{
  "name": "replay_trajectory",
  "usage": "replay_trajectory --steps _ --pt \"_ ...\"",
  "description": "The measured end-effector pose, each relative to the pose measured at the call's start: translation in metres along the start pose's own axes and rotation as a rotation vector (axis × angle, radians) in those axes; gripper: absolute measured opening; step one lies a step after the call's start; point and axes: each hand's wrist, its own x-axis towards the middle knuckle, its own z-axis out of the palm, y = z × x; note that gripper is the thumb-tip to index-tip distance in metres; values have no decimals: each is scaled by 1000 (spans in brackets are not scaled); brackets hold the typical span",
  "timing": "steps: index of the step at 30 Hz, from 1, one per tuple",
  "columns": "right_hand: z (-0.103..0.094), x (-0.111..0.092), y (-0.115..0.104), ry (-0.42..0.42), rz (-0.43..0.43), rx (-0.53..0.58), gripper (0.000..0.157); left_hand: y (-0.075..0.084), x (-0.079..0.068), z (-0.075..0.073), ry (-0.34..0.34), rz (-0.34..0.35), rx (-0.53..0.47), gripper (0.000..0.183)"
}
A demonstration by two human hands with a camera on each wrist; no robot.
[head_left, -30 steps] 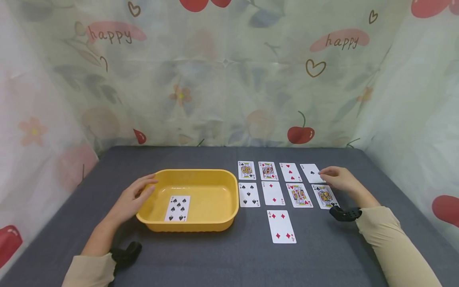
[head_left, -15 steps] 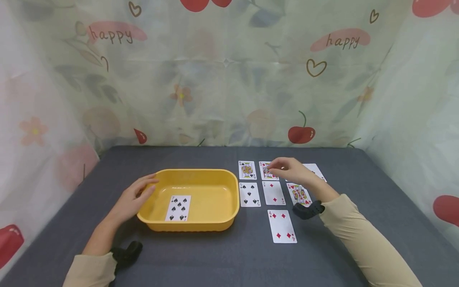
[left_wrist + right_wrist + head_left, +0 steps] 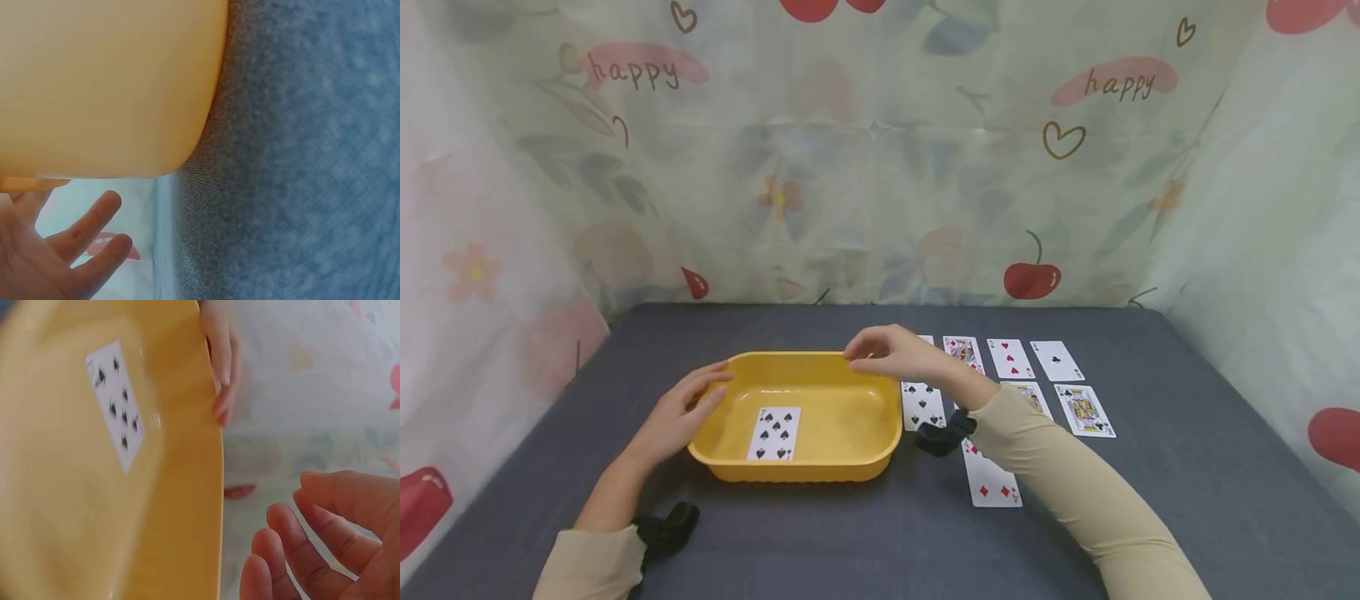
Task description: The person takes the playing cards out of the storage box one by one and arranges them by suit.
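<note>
My right hand (image 3: 891,352) hovers over the back right corner of the yellow tray (image 3: 805,475). Its fingers are loosely bent, with a gap to the thumb, and nothing shows between them in the right wrist view. My left hand (image 3: 673,417) rests at the tray's left end, thumb and some fingers at the rim; in the left wrist view, other fingers (image 3: 94,225) stand loosely apart from it. Inside the tray lies a seven of spades (image 3: 774,433), face up. A four of diamonds (image 3: 995,485) lies right of the tray, partly hidden by my right sleeve.
Face-up cards lie in two rows to the right, including a three of hearts (image 3: 1010,359), an ace of clubs (image 3: 1057,361) and a king of clubs (image 3: 1084,410). My right arm covers some others. A dark cloth (image 3: 820,550) covers the table; patterned curtains (image 3: 872,167) stand behind and beside it.
My right hand has swept left from the ace of clubs, across the card rows, to the tray's back right corner. The left hand stays at the tray, and the cards have kept their places.
</note>
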Motion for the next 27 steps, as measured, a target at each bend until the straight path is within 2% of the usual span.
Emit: replay_trajectory --steps 4,7,15,20,27 --pt "16 19 -14 -47 -53 6 27 0 0 0 -1 2 2 44" --pt "28 32 -19 -96 -53 16 28 2 0 -1 -1 1 1 45" --pt "54 60 -20 -214 23 37 32 4 0 -1 -1 -6 6 44" --pt "63 76 -15 -227 94 21 28 6 0 -2 -1 -6 7 43" --pt "75 87 -10 -251 137 -26 30 5 -1 -2 0 -2 2 41"
